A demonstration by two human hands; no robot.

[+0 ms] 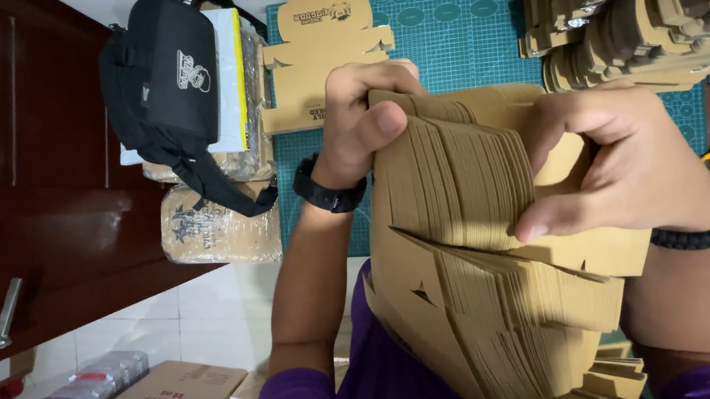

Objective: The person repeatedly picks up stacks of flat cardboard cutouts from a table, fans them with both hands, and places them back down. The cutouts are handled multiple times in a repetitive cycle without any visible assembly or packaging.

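Flat cardboard blanks (pixel 472 240) form a thick stack held between both hands, long axis running from the chest out toward the green cutting mat (pixel 478 31). Left hand (pixel 364 116) curls closed on the stack's far corner; right hand (pixel 621 165) pinches the top sheets, nearer.

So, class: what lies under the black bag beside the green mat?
Under the black bag sit a white-and-yellow packet and plastic-wrapped cardboard bundles. Its strap crosses them; the bag covers most of the packet.
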